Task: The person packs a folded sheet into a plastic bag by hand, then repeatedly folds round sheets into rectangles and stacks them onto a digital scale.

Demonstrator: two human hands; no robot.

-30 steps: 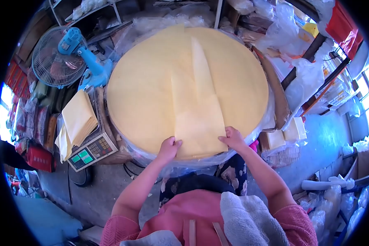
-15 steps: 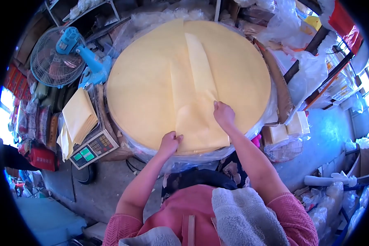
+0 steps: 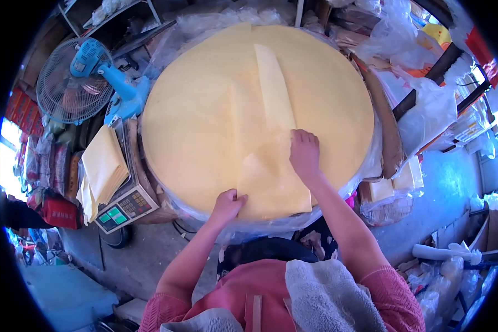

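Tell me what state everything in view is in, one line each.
Top yellow sheet: partly folded over
Round yellow layer: spread flat
Left hand: fingers curled, at the sheet's near left
Right hand: fingers curled, at the sheet's right edge
Digital scale: display lit green
Pale yellow sheets: folded, stacked on the scale
Blue fan: upright, blade motion unclear
Gray towel: draped

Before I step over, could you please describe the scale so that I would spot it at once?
Find the big round yellow stack in the middle. At its left, nearer the person than the blue fan, sits the scale, with folded yellow sheets on top. Its lit green display sets it apart.
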